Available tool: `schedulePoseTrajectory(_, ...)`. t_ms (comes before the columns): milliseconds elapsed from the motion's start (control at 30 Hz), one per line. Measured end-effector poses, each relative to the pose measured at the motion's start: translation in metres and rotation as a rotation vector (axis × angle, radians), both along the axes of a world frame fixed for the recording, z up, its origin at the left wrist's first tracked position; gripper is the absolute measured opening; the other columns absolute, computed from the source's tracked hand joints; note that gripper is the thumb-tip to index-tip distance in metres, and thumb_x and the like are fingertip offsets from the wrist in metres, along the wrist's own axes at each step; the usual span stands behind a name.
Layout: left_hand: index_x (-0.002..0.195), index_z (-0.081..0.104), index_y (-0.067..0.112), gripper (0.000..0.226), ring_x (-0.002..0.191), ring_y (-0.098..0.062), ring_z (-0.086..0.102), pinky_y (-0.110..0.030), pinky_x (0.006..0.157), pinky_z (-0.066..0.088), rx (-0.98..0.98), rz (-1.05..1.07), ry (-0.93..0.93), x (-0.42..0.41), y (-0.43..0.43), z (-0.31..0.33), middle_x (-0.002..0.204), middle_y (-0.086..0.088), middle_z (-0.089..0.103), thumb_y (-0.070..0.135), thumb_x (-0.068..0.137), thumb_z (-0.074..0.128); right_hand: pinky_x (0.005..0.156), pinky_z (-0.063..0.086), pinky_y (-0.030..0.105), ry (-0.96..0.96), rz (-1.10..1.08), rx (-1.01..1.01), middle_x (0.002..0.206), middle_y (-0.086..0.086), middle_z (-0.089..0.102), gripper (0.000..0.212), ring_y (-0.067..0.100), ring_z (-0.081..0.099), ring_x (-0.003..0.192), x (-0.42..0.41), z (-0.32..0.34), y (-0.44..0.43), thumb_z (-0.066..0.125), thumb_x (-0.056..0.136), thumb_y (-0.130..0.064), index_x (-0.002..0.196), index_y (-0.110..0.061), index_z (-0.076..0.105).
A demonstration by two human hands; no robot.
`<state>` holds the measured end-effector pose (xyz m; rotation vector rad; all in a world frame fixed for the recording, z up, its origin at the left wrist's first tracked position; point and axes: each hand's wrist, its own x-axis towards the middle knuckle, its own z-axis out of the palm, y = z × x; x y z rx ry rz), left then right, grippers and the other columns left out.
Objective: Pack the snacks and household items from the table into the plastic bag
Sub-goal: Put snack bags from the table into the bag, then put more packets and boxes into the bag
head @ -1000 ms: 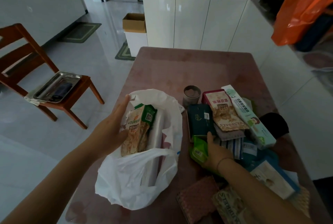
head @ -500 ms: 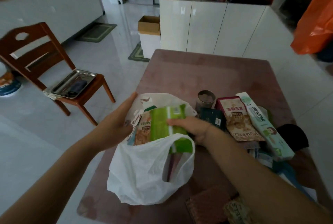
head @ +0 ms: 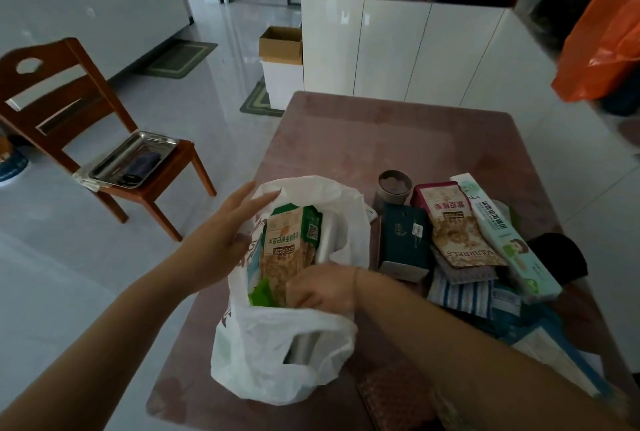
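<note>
Wooden chair (head: 166, 177) at far left carries a steel tray (head: 135, 157); neither belongs to my job. Next comes my left hand (head: 232, 240), fingers straight and flat against the left wall of the white plastic bag (head: 277, 361). I judge it is there to keep the mouth spread and stop the bag slumping on the table (head: 398, 132).

Inside the bag a snack pack (head: 291, 250) with a green border stands on end, and a bright green packet (head: 259, 292) shows low beside it. My right hand (head: 322, 288) reaches into the near side of the mouth, knuckles up and fingers curled. Its fingertips are hidden, so I cannot tell whether it grips a packet or only pushes one down.

Right of the bag, not yet packed, lie a round tin (head: 394, 184), a dark green box (head: 405, 240), a nut pouch (head: 457, 222), a long pale box (head: 502, 233) and a striped cloth (head: 460, 295). They are heaped close together, within the right hand's reach. With that much left, I put the task at mid-way at most.
</note>
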<state>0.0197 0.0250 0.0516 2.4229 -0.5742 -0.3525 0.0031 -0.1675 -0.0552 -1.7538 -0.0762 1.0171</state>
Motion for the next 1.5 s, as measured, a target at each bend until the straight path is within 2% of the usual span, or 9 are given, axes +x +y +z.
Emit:
schedulePoseTrajectory(133, 0.105, 0.059, 0.047, 0.055, 0.125, -0.005, 0.034, -0.011, 0.08, 0.051, -0.036, -0.095, 0.002, 0.0, -0.002, -0.002, 0.145, 0.019, 0.021, -0.003, 0.089, 0.046, 0.068, 0.058, 0.027, 0.008, -0.638, 0.173, 0.088, 0.01, 0.067, 0.018, 0.019, 0.066, 0.077, 0.015, 0.025, -0.083, 0.048, 0.097, -0.013, 0.104, -0.002, 0.061)
schedulePoseTrajectory(267, 0.125, 0.054, 0.034, 0.05, 0.117, -0.013, 0.053, -0.026, 0.08, 0.057, 0.072, -0.059, 0.007, 0.002, -0.005, -0.011, 0.14, 0.007, 0.04, -0.001, 0.091, 0.043, 0.078, 0.051, 0.034, -0.313, -1.106, -0.511, 0.115, 0.015, 0.062, 0.034, 0.029, 0.06, 0.102, 0.023, -0.01, -0.15, 0.065, 0.085, -0.023, 0.114, -0.007, 0.056)
schedulePoseTrajectory(500, 0.116, 0.021, 0.06, 0.07, 0.117, -0.007, 0.046, -0.034, 0.089, 0.054, 0.003, -0.035, 0.139, -0.002, -0.017, -0.001, 0.128, 0.021, 0.033, 0.008, 0.087, 0.057, 0.112, 0.027, 0.049, -0.121, -0.814, -0.88, 0.157, 0.016, 0.002, 0.12, 0.04, 0.022, 0.141, 0.028, -0.049, -0.13, 0.069, 0.07, -0.061, 0.15, -0.02, -0.01)
schedulePoseTrajectory(800, 0.135, 0.024, 0.054, 0.084, 0.119, -0.019, 0.053, -0.041, 0.077, 0.058, -0.157, 0.124, 0.278, 0.006, -0.002, 0.003, 0.134, 0.011, 0.043, 0.0, 0.082, 0.061, 0.105, 0.04, 0.047, -0.214, -1.043, -0.361, 0.149, 0.01, 0.033, 0.097, 0.034, 0.04, 0.131, 0.014, -0.019, -0.139, 0.075, 0.074, -0.029, 0.149, -0.019, 0.013)
schedulePoseTrajectory(900, 0.14, 0.021, 0.049, 0.086, 0.123, -0.023, 0.05, -0.045, 0.079, 0.058, -0.161, 0.136, 0.273, 0.009, -0.002, 0.001, 0.139, 0.006, 0.04, 0.002, 0.081, 0.062, 0.08, 0.053, 0.036, -0.24, -0.9, 0.012, 0.129, 0.007, 0.049, 0.088, 0.025, 0.058, 0.106, -0.003, 0.035, -0.118, 0.078, 0.071, -0.026, 0.143, -0.02, 0.027)
schedulePoseTrajectory(967, 0.14, 0.019, 0.049, 0.086, 0.125, -0.022, 0.048, -0.044, 0.08, 0.057, -0.146, 0.14, 0.261, 0.008, -0.004, -0.001, 0.142, 0.007, 0.036, 0.002, 0.082, 0.062, 0.086, 0.055, 0.041, -0.14, -0.711, 0.184, 0.124, 0.008, 0.054, 0.084, 0.028, 0.061, 0.105, -0.007, 0.052, -0.094, 0.081, 0.067, -0.024, 0.136, -0.02, 0.033)
schedulePoseTrajectory(1100, 0.127, 0.024, 0.062, 0.085, 0.122, -0.014, 0.047, -0.032, 0.077, 0.058, -0.232, 0.106, 0.277, 0.002, -0.008, -0.001, 0.13, 0.023, 0.041, 0.001, 0.082, 0.062, 0.101, 0.047, 0.046, -0.063, -0.505, 0.027, 0.136, 0.011, 0.05, 0.081, 0.031, 0.055, 0.117, 0.009, 0.041, -0.022, 0.076, 0.075, -0.031, 0.14, -0.017, 0.029)
schedulePoseTrajectory(1267, 0.116, 0.027, 0.063, 0.078, 0.121, -0.007, 0.038, -0.035, 0.09, 0.05, -0.257, 0.119, 0.193, 0.001, -0.008, 0.003, 0.115, 0.043, 0.032, 0.0, 0.083, 0.06, 0.11, 0.031, 0.051, -0.295, -0.56, -0.461, 0.157, 0.011, 0.01, 0.109, 0.036, 0.029, 0.139, 0.037, 0.037, 0.055, 0.052, 0.076, -0.07, 0.15, -0.024, -0.014)
schedulePoseTrajectory(1500, 0.138, 0.023, 0.044, 0.077, 0.139, -0.02, 0.026, -0.047, 0.097, 0.045, -0.204, 0.196, 0.239, 0.008, -0.001, 0.003, 0.151, 0.012, 0.023, 0.001, 0.085, 0.058, 0.115, 0.021, 0.051, -0.32, -0.334, -0.497, 0.158, 0.016, -0.012, 0.097, 0.039, 0.015, 0.145, 0.034, 0.013, 0.071, 0.044, 0.089, -0.058, 0.145, -0.027, -0.029)
